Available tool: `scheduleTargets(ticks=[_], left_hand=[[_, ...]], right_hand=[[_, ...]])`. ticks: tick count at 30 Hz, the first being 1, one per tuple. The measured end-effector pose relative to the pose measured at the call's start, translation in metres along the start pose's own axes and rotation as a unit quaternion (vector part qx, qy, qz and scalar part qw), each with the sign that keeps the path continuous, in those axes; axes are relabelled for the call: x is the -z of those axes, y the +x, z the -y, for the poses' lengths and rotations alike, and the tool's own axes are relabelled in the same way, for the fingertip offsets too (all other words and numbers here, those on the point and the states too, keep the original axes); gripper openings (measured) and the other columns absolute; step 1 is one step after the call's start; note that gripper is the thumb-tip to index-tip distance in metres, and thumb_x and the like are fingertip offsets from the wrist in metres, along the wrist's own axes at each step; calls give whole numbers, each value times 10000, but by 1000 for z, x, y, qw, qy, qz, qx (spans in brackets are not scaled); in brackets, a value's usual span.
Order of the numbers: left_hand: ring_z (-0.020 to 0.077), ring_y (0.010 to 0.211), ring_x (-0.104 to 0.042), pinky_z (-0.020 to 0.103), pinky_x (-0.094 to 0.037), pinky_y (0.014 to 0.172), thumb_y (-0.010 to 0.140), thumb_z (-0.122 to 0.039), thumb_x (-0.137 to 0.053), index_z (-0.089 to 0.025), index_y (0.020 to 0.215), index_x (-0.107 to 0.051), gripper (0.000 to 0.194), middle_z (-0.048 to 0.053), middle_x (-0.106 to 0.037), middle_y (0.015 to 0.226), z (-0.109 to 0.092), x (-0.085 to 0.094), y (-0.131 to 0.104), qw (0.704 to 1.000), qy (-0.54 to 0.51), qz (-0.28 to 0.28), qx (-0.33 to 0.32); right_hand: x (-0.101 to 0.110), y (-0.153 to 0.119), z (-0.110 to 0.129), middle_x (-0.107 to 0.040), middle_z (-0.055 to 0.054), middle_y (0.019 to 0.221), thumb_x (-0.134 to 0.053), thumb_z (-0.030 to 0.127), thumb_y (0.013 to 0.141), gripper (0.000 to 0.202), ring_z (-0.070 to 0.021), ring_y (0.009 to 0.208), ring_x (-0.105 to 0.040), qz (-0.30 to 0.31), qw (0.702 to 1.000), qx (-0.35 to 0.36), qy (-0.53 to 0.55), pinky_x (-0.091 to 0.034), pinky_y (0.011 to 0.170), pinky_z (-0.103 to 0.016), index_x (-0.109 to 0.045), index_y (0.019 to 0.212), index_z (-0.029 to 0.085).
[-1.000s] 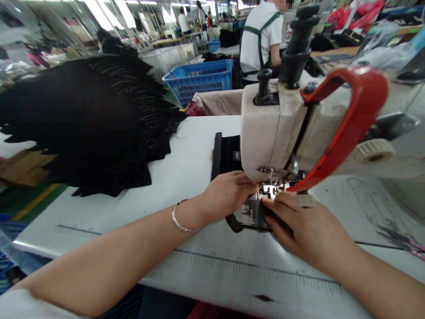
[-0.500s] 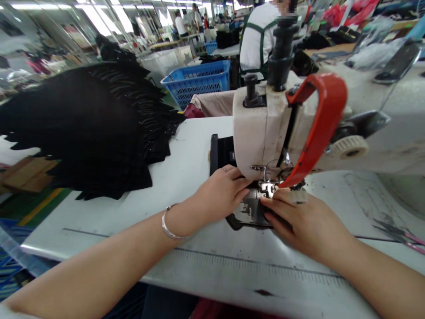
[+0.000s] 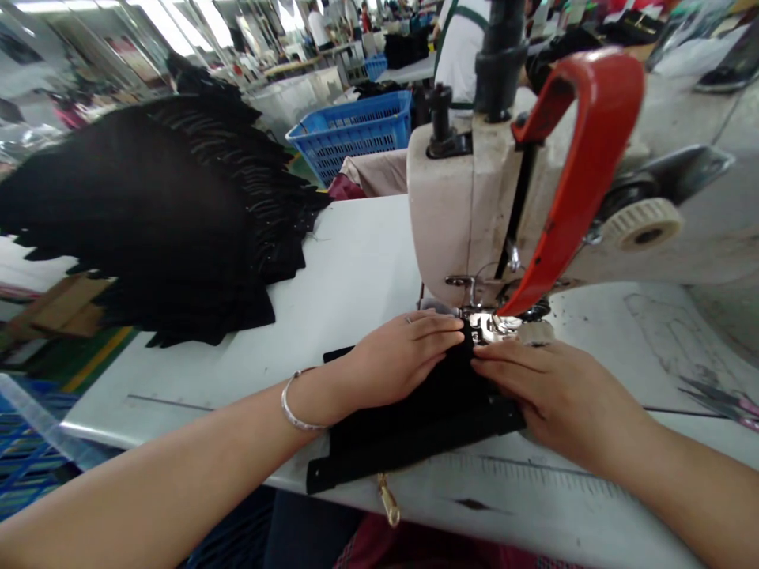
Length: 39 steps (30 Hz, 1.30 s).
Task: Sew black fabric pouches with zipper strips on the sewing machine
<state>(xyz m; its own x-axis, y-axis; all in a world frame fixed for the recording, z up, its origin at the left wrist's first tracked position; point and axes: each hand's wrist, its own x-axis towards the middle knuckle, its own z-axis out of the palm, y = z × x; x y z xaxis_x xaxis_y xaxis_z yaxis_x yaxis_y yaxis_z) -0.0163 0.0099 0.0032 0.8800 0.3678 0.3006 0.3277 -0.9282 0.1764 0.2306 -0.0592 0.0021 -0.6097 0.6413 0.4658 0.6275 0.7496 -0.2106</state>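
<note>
A black fabric piece (image 3: 409,423) lies on the white sewing table (image 3: 368,237), its front strip near the table's edge and a gold zipper pull (image 3: 388,502) hanging from it. My left hand (image 3: 403,356) rests flat on the fabric, fingertips just left of the metal presser foot (image 3: 483,325). Close to the foot on the right, my right hand (image 3: 545,383) presses the fabric's right edge with fingers extended. The sewing machine head (image 3: 444,213) with its red guard (image 3: 581,174) stands above both hands. The fabric's far end is hidden under the foot and fingers.
A large stack of black fabric pieces (image 3: 148,205) covers the table's left end. Scissors (image 3: 720,399) lie at the right. Behind the table are a blue basket (image 3: 356,130) and a person in white (image 3: 466,55). A cardboard box (image 3: 77,304) stands lower left.
The black piece, earlier mostly beyond the presser foot, now lies on the near side beneath my hands, its zipper pull showing. The camera view has shifted slightly closer to the machine.
</note>
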Motion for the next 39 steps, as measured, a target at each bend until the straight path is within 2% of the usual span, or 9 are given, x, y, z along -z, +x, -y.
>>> scheduleTargets(ticks=[5, 13, 16, 19, 20, 25, 30, 35, 39], left_hand=[[193, 1318, -584, 428, -445, 1182, 1032, -134, -427, -84, 1298, -601, 321, 141, -679, 1325, 12, 4, 2, 999, -26, 6, -44], [214, 1248, -610, 394, -502, 1096, 1024, -130, -419, -103, 1308, -609, 343, 132, -662, 1335, 23, 8, 11, 999, -4, 33, -32], [229, 1258, -590, 421, -455, 1128, 1047, -218, -434, -110, 1296, -614, 326, 130, -670, 1314, 1, 23, 14, 997, 0, 74, -13], [310, 1182, -588, 484, -496, 1044, 960, -538, -584, -100, 1260, -612, 532, 150, -669, 1234, -39, 34, 8, 993, -26, 108, 33], [322, 1118, -594, 502, -514, 992, 932, -552, -617, -104, 1222, -618, 534, 145, -671, 1171, -51, 34, 5, 992, -21, 111, 55], [259, 967, -560, 465, -502, 931, 956, -238, -602, -153, 1044, -583, 125, 83, -620, 989, -72, 21, -10, 987, -46, 39, 147], [215, 996, -545, 381, -501, 911, 896, -133, -634, -171, 1033, -548, 166, 69, -577, 1025, -63, 25, -13, 974, -119, -36, 188], [262, 1301, -511, 452, -461, 1109, 913, -130, -601, -159, 1067, -518, 177, 151, -572, 1333, -61, 25, -12, 984, -112, -12, 137], [277, 1377, -501, 495, -409, 1202, 924, -170, -602, -107, 1190, -525, 284, 183, -583, 1390, -61, 13, -15, 994, -76, 20, 77]], right_hand=[[-1, 1, 5, -756, -98, 1107, -452, 7, 727, 478, -236, 982, -704, -9, 1000, -3, -19, -619, 836, -381, -736, 1095, 121], [-6, 2, 4, -740, -110, 1167, -442, -27, 732, 530, -261, 1022, -690, -2, 998, -35, -43, -610, 877, -405, -717, 1167, 100], [-6, 1, 2, -717, -116, 1216, -446, -18, 753, 542, -275, 1071, -676, 15, 999, -44, -21, -600, 897, -437, -690, 1218, 113], [-2, -1, -2, -717, -122, 1179, -479, 38, 843, 425, -273, 1042, -676, 30, 998, -52, 32, -598, 876, -444, -686, 1202, 132], [0, -1, -4, -724, -120, 1135, -493, 65, 877, 354, -270, 1000, -679, 31, 997, -53, 44, -601, 846, -437, -699, 1157, 136], [4, -3, -11, -714, -114, 1085, -552, 99, 904, 270, -271, 943, -662, 31, 997, -46, 56, -588, 788, -429, -711, 1117, 146], [2, 1, -6, -688, -79, 1146, -606, 97, 862, 335, -285, 1011, -649, 69, 995, -50, 54, -560, 870, -499, -707, 1157, 221], [3, 4, 0, -675, -90, 1163, -617, 116, 856, 243, -314, 1084, -625, 97, 993, -66, 33, -539, 905, -529, -727, 1048, 216], [4, 1, -1, -720, -68, 1075, -581, 92, 860, 227, -259, 935, -665, 52, 996, -45, 53, -563, 812, -445, -732, 997, 194]])
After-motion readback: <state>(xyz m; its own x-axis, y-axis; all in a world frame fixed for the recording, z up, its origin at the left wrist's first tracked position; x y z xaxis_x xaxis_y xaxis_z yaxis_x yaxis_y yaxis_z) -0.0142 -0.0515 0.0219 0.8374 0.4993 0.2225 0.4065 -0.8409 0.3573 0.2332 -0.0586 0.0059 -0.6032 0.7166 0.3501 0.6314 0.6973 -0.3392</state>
